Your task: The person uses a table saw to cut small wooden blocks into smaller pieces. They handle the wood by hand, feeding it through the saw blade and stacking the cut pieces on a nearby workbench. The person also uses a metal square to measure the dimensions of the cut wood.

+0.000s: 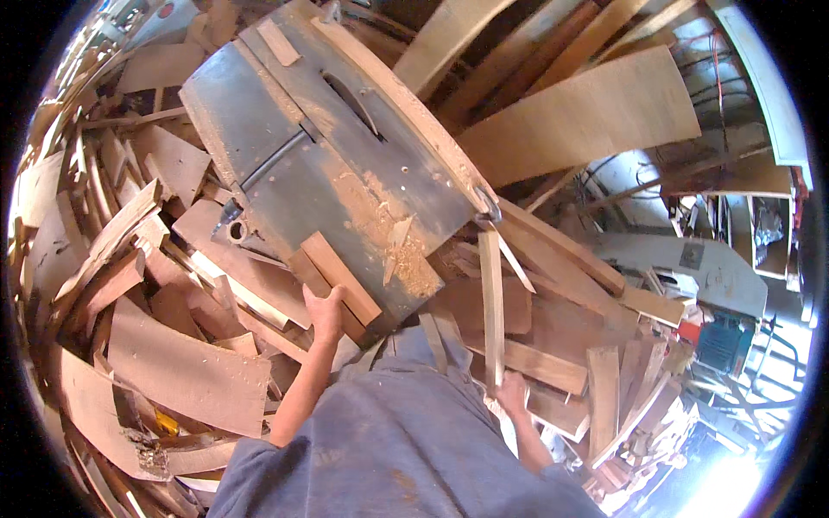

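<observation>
Before me is a grey metal saw table (294, 186), tilted across the view, with a long narrow slot (354, 105) in its far part. Two short reddish-brown wooden blocks (350, 285) lie side by side at its near left edge. My left hand (325, 311) is closed on them, its thumb and fingers against the wood. To the right, below the table's corner, my right hand (511, 394) grips the lower end of a long, thin wooden strip (491, 302). That strip stands roughly upright in view, its top near the table's right corner.
A long wooden fence (406, 99) runs along the table's right side. Sawdust and chips (410, 263) cover the near surface, and a small offcut (279, 43) rests at the far end. Scrap wood (186, 367) is heaped left; boards (596, 108) and a green motor-like machine (724, 350) are at right.
</observation>
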Motion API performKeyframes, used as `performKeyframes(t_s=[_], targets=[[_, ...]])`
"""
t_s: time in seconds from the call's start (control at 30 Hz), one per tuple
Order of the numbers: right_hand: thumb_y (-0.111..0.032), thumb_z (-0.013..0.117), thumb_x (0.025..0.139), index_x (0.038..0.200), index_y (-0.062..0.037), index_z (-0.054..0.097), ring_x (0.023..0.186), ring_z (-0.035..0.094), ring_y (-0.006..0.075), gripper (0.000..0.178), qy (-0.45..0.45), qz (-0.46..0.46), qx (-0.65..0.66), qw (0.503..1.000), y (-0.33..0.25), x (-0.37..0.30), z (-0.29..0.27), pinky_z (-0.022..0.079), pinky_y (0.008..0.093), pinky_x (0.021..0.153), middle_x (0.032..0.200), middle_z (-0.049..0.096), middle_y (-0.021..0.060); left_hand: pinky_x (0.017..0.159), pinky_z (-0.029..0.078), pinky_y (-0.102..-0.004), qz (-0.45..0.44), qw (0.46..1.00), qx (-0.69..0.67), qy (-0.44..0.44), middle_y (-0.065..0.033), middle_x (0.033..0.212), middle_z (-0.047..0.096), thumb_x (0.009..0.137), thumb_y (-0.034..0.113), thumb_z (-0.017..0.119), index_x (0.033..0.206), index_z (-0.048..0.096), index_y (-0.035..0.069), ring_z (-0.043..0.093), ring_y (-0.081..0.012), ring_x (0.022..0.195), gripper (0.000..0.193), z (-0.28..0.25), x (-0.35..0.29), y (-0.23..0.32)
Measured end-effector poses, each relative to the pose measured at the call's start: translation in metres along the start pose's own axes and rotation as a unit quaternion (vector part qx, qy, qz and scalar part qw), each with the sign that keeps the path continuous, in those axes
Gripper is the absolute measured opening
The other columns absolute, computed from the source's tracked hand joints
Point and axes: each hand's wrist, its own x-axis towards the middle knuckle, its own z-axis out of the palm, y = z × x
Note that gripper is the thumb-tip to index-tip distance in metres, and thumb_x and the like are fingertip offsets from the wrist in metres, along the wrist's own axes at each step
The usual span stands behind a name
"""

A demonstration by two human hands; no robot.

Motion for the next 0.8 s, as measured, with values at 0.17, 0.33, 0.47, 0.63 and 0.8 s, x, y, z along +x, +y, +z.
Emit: performKeyframes(t_s=[0.17, 0.33, 0.47, 0.63, 0.8], targets=[[-0.036, 0.074, 0.08, 0.098, -0.002, 0.074, 0.079, 0.069, 0.0225, 0.038, 0.028, 0.266, 0.37, 0.89, 0.002, -0.07, 0.056, 0.052, 0.04, 0.072, 0.081, 0.069, 0.0207, 0.095, 0.051, -0.0382, -0.001, 0.999, 0.039, 0.003, -0.0194, 0.124, 0.061, 0.081, 0.015, 0.076, 0.139, 0.041, -0.011, 0.06, -0.0275, 0.111, 0.073, -0.001, 0.011, -0.024], [-0.031, 0.07, 0.088, 0.1, -0.0002, 0.076, 0.079, 0.067, 0.0144, 0.034, 0.07, 0.32, 0.211, 0.921, 0.061, -0.089, 0.119, 0.054, 0.0334, 0.069, 0.085, 0.073, 0.0098, 0.095, 0.056, -0.0439, -0.034, 0.994, -0.078, -0.061, -0.0236, 0.137, 0.055, 0.089, 0.016, 0.077, 0.144, 0.034, -0.01, 0.062, -0.032, 0.114, 0.074, -0.019, 0.046, -0.08], [-0.02, 0.068, 0.088, 0.102, 0.0001, 0.076, 0.085, 0.069, 0.0186, 0.025, 0.134, 0.308, 0.511, 0.791, -0.003, -0.117, 0.059, 0.056, 0.0368, 0.074, 0.094, 0.073, 0.0155, 0.098, 0.054, -0.047, 0.011, 0.996, -0.005, -0.087, -0.0231, 0.142, 0.052, 0.089, 0.021, 0.077, 0.147, 0.037, -0.007, 0.06, -0.0339, 0.118, 0.075, -0.001, 0.009, -0.032], [-0.024, 0.074, 0.075, 0.105, 0.0025, 0.072, 0.102, 0.07, 0.0404, 0.04, 0.347, -0.022, 0.157, 0.924, -0.001, -0.136, -0.016, 0.056, 0.0473, 0.09, 0.109, 0.072, 0.0227, 0.097, 0.054, -0.0483, 0.004, 0.996, 0.036, -0.076, -0.0239, 0.141, 0.053, 0.089, 0.025, 0.077, 0.146, 0.039, -0.007, 0.06, -0.0363, 0.118, 0.075, -0.012, 0.018, -0.036], [-0.022, 0.073, 0.082, 0.109, 0.0042, 0.069, 0.106, 0.069, 0.0393, 0.038, 0.548, 0.129, 0.349, 0.749, 0.084, -0.16, -0.026, 0.054, 0.0431, 0.091, 0.111, 0.071, 0.0222, 0.089, 0.056, -0.0483, -0.016, 0.989, 0.134, -0.068, -0.0263, 0.132, 0.058, 0.087, 0.031, 0.079, 0.14, 0.041, -0.014, 0.064, -0.0362, 0.108, 0.079, -0.011, 0.022, -0.037]])
